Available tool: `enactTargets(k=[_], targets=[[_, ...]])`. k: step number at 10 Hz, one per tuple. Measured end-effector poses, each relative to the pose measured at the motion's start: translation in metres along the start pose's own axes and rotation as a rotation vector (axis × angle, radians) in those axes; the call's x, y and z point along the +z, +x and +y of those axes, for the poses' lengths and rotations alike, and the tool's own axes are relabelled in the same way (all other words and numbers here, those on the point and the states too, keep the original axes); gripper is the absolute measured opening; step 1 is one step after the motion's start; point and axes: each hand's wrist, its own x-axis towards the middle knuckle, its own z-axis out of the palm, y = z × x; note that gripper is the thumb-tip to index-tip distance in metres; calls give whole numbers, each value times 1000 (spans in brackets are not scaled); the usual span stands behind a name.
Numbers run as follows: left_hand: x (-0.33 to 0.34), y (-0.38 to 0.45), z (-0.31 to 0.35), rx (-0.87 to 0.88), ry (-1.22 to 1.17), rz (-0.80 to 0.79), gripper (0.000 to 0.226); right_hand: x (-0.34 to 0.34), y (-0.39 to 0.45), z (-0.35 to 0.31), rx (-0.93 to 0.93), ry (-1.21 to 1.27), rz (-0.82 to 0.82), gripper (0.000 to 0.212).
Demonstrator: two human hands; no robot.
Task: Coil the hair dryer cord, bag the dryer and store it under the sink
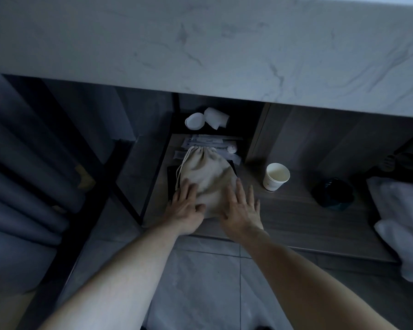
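Head view: bag [208, 177], drawstring closed, lies mid-frame on the shelf [296, 210] under the marble tabletop [200, 44]. Left hand [186, 208] and right hand [241, 210] spread flat against its near end. Soft cloth, likely bulky inside; grip low on both sides. Dim room; cup [275, 176] right.

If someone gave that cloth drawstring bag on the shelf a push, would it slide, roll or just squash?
The cloth bag would probably squash first: its fabric is creased and sags. It bulges as if something bulky is inside, so it likely feels weighty for a pouch. It lies flat under both hands, so rolling seems unlikely. It may slide on the dark tray.
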Motion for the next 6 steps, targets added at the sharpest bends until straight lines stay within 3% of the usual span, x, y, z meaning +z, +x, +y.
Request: enactTargets(k=[2, 4, 6], targets=[[8, 4, -8, 63, 58, -16, 80, 14, 2, 16, -84, 10, -72, 89], [4, -5, -3, 27, 123, -33, 88, 1, -2, 4, -12, 49, -136, 102], [-11, -60, -9, 53, 209, -104, 95, -7, -42, 11, -20, 77, -202, 94]])
